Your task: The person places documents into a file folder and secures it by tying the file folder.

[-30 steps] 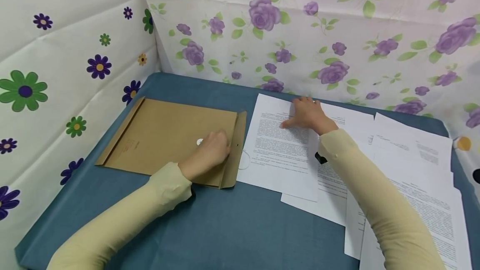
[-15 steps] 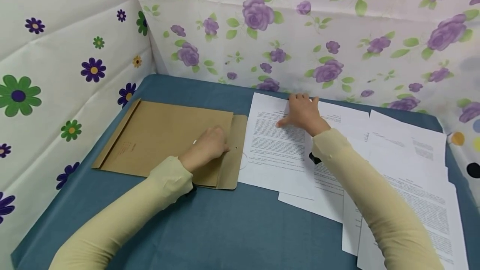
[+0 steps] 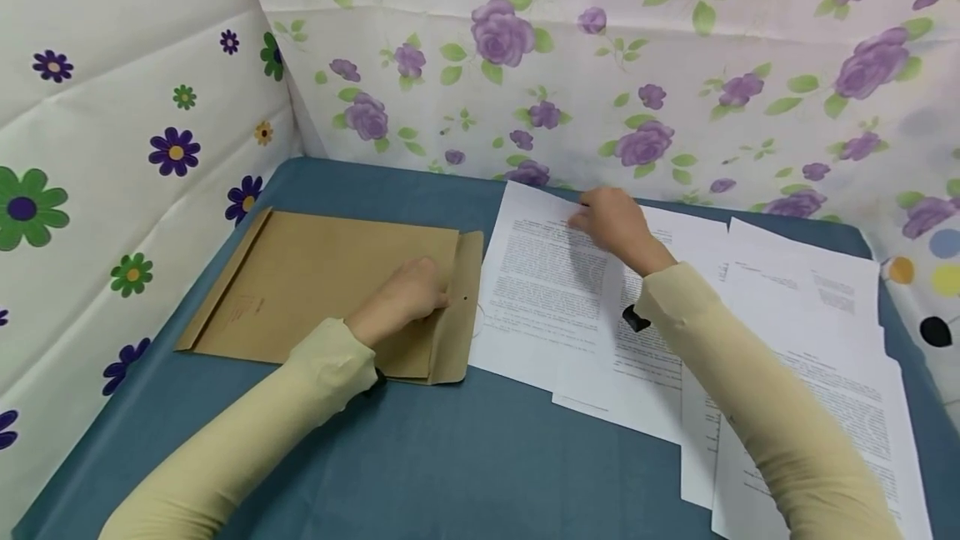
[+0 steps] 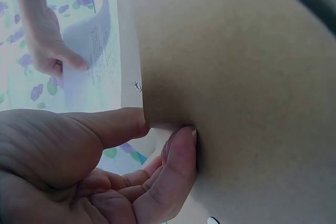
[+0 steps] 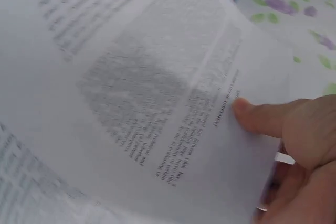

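Where your sleeves come in, nearest you: pale yellow cloth covers both arms, the left sleeve (image 3: 247, 423) leading up to your left hand (image 3: 401, 298) and the right sleeve (image 3: 750, 390) to your right hand (image 3: 615, 223).
Table (image 3: 525, 457): blue, it spreads on your side of both sets of fingers.
Other sheets (image 3: 795, 307): printed white pages lie overlapped to the right of your right fingers, some running under that sleeve.
Left fingers: bent and narrow, you pinch the front panel of the brown envelope (image 3: 315, 273) at its edge, between your thumb and a bent finger.
Brown envelope: it lies flat under your left fingers, mostly to their left, with a small reddish stamp (image 3: 242, 308) well away from them.
Flap (image 3: 456, 336): it lies unfolded just right of your left fingers and has a small hole.
White button (image 4: 212, 221): it sits near your left fingers, cut off by the left wrist view's border.
Leftmost sheet (image 3: 536, 290): it lies between your two hands, bowed where your right fingers take it.
Right fingers: you hold that sheet near its far edge, thumb on the printed face; the others are partly hidden.
Floral cloth (image 3: 427, 15): it hangs beyond your right fingers.
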Available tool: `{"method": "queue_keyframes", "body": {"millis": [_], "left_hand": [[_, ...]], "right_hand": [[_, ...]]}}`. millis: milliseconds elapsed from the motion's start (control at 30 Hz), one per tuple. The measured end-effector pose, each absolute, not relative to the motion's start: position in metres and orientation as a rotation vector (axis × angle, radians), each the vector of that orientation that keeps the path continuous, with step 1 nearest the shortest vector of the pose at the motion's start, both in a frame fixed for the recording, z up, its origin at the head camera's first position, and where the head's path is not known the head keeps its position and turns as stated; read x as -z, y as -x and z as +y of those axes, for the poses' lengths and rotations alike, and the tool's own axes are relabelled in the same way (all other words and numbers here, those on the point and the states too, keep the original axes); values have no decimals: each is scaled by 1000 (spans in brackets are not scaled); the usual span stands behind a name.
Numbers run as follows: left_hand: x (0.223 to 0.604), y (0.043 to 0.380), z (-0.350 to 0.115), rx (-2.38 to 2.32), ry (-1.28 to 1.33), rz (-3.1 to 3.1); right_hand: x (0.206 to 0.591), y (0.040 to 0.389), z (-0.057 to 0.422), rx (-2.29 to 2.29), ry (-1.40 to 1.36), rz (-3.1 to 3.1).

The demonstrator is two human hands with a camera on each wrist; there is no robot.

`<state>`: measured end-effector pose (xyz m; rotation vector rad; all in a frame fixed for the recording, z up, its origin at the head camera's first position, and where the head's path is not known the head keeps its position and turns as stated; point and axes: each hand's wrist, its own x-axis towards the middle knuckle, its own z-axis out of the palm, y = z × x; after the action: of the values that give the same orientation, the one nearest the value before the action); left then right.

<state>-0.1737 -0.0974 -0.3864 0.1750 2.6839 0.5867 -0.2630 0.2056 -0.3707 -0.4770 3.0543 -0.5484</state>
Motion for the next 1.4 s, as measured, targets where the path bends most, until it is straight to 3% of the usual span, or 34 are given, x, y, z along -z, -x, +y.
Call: {"method": "queue_keyframes", "body": {"millis": [500,767,1100,1400], "left_hand": [[380,177,-97,-598,-232,2672],[378,181,-97,-564,-277,2652],[381,179,-102,-656,-212,2609],[381,171,-108,-799,-270,2677]], "right_hand": [[297,230,273,681,403,2900],[252,195,322,905,150,2772],[241,175,347,1213,7,2696],[233,163,342,1408,-125,2724]]}}
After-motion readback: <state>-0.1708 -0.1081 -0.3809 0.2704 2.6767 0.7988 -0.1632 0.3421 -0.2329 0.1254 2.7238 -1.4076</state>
